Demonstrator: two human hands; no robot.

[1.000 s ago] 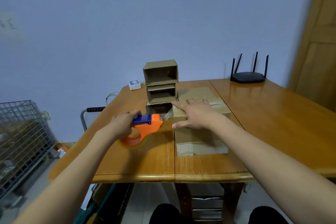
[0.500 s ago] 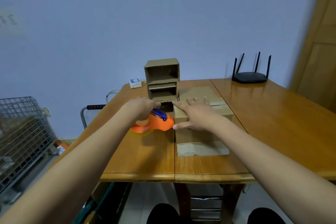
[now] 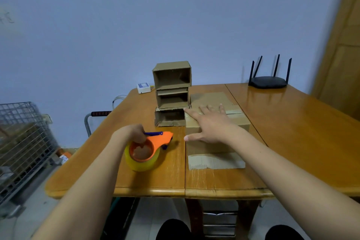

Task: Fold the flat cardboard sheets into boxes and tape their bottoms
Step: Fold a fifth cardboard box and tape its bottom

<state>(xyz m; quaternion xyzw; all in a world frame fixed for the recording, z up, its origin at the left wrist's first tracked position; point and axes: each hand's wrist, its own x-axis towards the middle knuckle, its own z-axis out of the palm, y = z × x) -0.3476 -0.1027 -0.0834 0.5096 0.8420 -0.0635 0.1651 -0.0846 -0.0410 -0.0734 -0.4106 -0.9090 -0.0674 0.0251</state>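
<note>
The worktop [image 3: 292, 142] is glossy orange-brown wood with rounded edges and a seam running front to back down its middle. On it, just right of that seam, sits the box [image 3: 216, 146], plain brown corrugated cardboard, rectangular, matte. A strip of tape [image 3: 233, 112] crosses its top, and a pale flap [image 3: 216, 160] lies flat on the wood at its near side.

The right hand [image 3: 210, 125] lies flat on the box's top, fingers straight and spread, thumb stretched along the near left edge; it presses down and grips nothing.

Left of the box, apart from it, stands the dispenser [image 3: 150, 146], smooth orange plastic with a round hub, a blue handle and a small dark roller at its nose. A translucent yellowish roll [image 3: 140, 162] wraps the hub. The left hand [image 3: 132, 133] has its fingers curled round the handle end, holding the dispenser with its nose turned towards the box and the roll resting on the wood.

Behind, touching the box's far left corner, three finished boxes form a stack [image 3: 172, 93], open sides facing the camera, their edges a little ragged.

Farther back are a small white device [image 3: 143, 87] and a black router [image 3: 268, 82] with four upright aerials. A wire cage [image 3: 21, 142] stands on the floor at left.
</note>
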